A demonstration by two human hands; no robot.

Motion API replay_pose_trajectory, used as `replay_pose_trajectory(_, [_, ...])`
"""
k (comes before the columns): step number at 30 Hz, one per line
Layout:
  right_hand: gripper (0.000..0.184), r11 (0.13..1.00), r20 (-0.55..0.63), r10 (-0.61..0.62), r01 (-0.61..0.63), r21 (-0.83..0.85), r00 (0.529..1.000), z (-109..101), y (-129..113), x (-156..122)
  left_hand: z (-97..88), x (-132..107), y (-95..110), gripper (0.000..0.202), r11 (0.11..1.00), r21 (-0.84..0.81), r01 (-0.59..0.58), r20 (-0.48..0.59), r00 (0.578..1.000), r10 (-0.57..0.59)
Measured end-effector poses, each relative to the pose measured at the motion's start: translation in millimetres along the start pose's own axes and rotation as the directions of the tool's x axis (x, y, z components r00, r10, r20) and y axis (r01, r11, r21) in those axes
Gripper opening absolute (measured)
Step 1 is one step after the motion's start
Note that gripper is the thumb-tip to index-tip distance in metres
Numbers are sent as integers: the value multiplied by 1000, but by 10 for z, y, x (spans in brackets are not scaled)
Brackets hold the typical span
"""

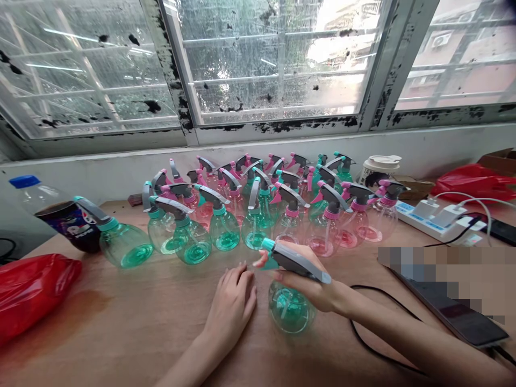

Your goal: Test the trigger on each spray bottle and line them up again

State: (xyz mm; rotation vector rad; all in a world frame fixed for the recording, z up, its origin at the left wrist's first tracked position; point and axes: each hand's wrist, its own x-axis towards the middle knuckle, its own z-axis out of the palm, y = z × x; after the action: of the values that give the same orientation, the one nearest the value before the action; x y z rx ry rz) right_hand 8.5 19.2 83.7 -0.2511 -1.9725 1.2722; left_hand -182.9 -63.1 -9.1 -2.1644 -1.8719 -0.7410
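My right hand (306,282) is closed round the neck of a teal spray bottle (289,309) with a grey trigger head, holding it near the middle of the wooden table (133,328). My left hand (231,303) lies flat on the table just left of that bottle, fingers stretched out and holding nothing. Beyond both hands stands a crowd of several teal and pink spray bottles (258,207) in rows. One teal bottle (121,239) lies tipped over at the left of the group.
A soda bottle (56,212) lies at the far left beside a red plastic bag (30,293). At the right are a power strip (433,217) with chargers, black cables, a phone (459,314), a cup (379,169) and another red bag (471,180). Windows rise behind.
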Motion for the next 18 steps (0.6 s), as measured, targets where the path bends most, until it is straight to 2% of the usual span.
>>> replay_pose_trajectory(4, [33,997,41,-4,1,77,999,-1,4,-4,-9,6,17,19,1000,2,9,27,1000,-10])
replay_pose_trajectory(11, [31,999,8,-39,38,37,999,11,35,-27,2,1,10,21,1000,7,3,21,1000,-3])
replay_pose_trajectory(18, [25,993,28,5,-8,119,1000,19,27,-17,-11,9,15,24,999,41,-13,59,998,10])
